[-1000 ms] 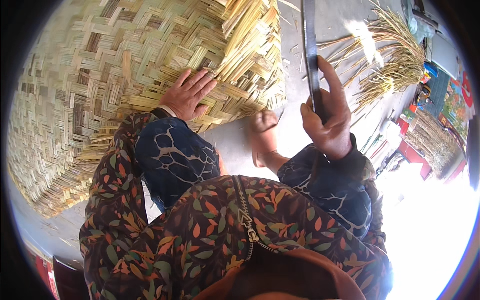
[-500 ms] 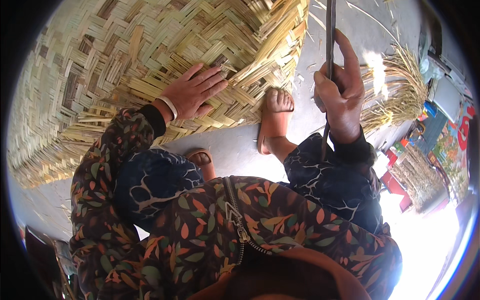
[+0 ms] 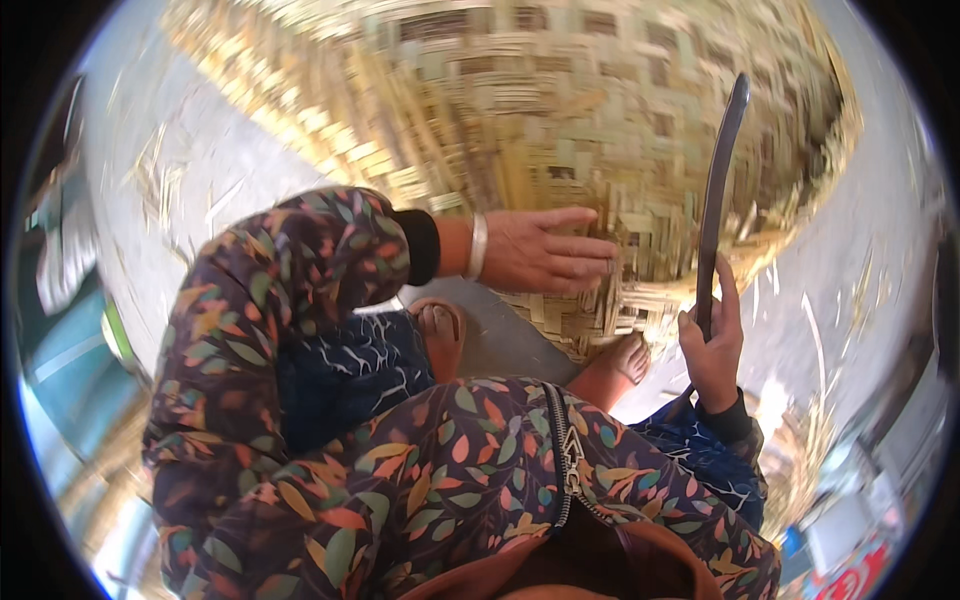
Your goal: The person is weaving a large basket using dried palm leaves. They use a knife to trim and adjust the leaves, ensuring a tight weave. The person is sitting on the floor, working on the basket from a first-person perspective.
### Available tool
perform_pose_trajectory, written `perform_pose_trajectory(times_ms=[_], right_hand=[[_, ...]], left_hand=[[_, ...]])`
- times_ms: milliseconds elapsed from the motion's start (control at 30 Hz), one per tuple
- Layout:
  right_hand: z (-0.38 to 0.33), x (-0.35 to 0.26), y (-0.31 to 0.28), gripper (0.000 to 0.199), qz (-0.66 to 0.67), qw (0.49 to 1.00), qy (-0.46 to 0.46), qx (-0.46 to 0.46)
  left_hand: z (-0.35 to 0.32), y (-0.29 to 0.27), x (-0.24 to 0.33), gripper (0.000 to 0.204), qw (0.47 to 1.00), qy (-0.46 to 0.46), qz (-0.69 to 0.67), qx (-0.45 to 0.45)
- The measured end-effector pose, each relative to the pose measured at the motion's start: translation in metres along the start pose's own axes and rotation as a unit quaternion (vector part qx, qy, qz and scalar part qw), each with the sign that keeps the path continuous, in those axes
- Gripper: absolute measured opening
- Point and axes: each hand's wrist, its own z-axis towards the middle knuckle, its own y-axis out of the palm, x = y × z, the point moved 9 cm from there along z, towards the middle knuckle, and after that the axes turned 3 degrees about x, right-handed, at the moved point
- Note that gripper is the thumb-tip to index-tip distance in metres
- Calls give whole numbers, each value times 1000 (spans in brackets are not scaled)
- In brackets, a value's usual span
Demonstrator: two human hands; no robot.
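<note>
A large woven piece of flat, pale straw-coloured strips (image 3: 560,110) fills the upper part of the view, its near corner by my feet. My left hand (image 3: 545,250), with a pale bangle at the wrist, has its fingers stretched out over the weave near that corner. Whether it touches the strips I cannot tell. To the right, my right hand (image 3: 715,350) grips a long, narrow, dark metal tool (image 3: 713,215), held upright with its slightly curved, rounded tip pointing away from me. One finger lies along its shaft, and the lower end passes down behind the hand.
Loose straw scraps (image 3: 160,180) lie on the grey floor at the left. A bundle of straw (image 3: 800,450) sits at the lower right, near a red printed item (image 3: 850,575). Teal objects (image 3: 75,360) stand along the left rim. My sandalled foot (image 3: 625,362) is beside the woven corner.
The view has swung, so the woven piece and my hands appear shifted. My left hand, earlier flat on the weave, now points rightward. More of the tool's far end shows.
</note>
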Motion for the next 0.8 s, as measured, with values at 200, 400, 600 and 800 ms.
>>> perform_pose_trajectory(times_ms=[200,400,600,800], right_hand=[[9,-26,36,74,0,990,-27,-138],[30,-66,58,72,-134,959,-56,-242],[31,-112,127,61,-132,917,-87,-366],[65,-133,231,57,-32,902,-86,-422]], left_hand=[[-124,-66,-104,54,915,-388,99,49],[-319,-31,-210,47,620,-753,-82,206],[-339,7,-235,52,450,-795,-302,275],[-345,28,-229,17,400,-743,-426,326]])
